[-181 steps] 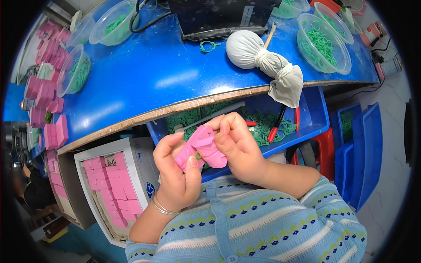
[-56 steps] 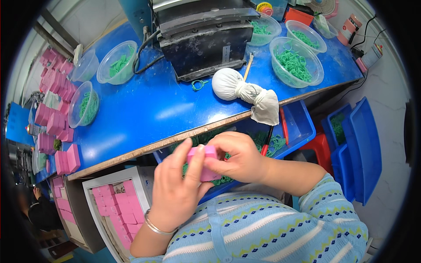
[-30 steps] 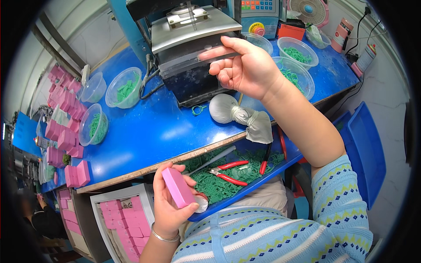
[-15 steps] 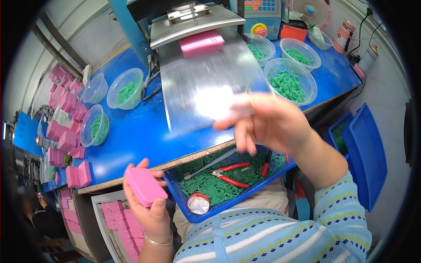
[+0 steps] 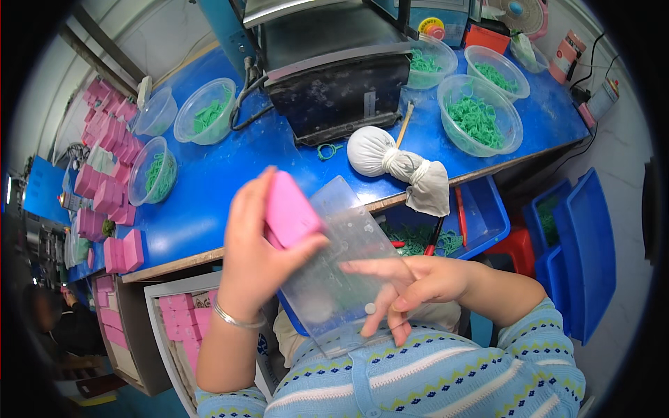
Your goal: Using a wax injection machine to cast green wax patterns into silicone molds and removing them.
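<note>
My left hand (image 5: pixel 247 244) is closed around a pink rectangular block (image 5: pixel 291 209), its thumb across the near end. Just right of it a cloudy, see-through flat plate (image 5: pixel 341 240) slants over my lap and partly overlaps the blue tray. At the plate's right side is my right hand (image 5: pixel 435 282); its fingers are curled and seem to grip that edge, some of them seen against the plate. Beyond the hands stands a press with a dark front (image 5: pixel 341 101). A tied white cloth bundle (image 5: pixel 397 160) lies before it, near a wooden stick.
Clear tubs with green strands stand left (image 5: pixel 205 111) and right (image 5: pixel 481 115) on the blue table (image 5: pixel 209 202). A blue tray (image 5: pixel 488 209) under the table edge holds green strands and red-handled tools. Pink blocks (image 5: pixel 108 188) are stacked at far left; blue bins (image 5: pixel 585 244) stand right.
The shiny plate that stretched out of the press, with a pink block on it, has gone from there. My left hand has risen; my right hand has come down toward my lap.
</note>
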Action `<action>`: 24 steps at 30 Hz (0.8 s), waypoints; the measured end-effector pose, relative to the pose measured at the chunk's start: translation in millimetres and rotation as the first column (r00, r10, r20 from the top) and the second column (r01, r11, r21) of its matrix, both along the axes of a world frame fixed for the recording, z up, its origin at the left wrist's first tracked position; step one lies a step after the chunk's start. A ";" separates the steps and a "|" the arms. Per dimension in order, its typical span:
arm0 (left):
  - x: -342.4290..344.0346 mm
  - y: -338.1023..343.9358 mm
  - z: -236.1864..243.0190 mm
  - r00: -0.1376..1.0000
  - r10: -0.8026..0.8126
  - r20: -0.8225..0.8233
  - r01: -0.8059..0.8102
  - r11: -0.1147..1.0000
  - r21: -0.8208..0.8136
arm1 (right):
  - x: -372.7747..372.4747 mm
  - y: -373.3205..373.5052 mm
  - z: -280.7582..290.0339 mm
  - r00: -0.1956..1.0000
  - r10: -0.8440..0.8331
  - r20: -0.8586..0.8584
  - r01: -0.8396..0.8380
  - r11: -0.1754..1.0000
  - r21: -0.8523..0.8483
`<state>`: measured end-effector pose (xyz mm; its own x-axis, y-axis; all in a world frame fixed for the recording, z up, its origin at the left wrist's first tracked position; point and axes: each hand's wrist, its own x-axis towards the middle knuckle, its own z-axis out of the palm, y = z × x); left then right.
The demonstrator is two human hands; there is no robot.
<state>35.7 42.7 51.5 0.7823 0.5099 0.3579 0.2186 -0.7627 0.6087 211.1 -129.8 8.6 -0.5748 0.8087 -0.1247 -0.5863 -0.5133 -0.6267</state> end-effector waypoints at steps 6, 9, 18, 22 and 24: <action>-23.3 25.2 -30.7 0.871 0.469 0.149 -0.486 0.866 0.117 | -3.0 -1.5 -19.4 1.000 0.010 -0.018 -0.011 1.000 -0.021; -22.2 -16.8 -11.6 0.888 0.114 0.446 -0.145 0.989 0.036 | -9.2 1.6 -25.4 1.000 0.021 -0.021 -0.021 1.000 0.004; -24.4 -48.1 -4.0 0.969 -0.092 0.228 -0.079 0.761 0.643 | -18.7 -3.1 -47.0 0.945 -0.095 0.313 -0.037 0.919 0.392; -24.0 -48.7 -6.8 0.953 -0.098 0.287 -0.120 0.747 0.654 | -17.1 -2.6 -46.9 0.909 -0.151 0.390 -0.055 0.882 0.468; -22.7 -45.4 -12.3 0.952 -0.104 0.287 -0.105 0.770 0.629 | -17.5 -3.6 -48.6 0.922 -0.137 0.362 -0.051 0.884 0.465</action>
<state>13.0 -2.7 39.2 0.5886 0.0860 0.8038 0.1137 -0.9932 0.0230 193.6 -133.4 -39.9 -0.5231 0.8497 0.0668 -0.2739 -0.0934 -0.9572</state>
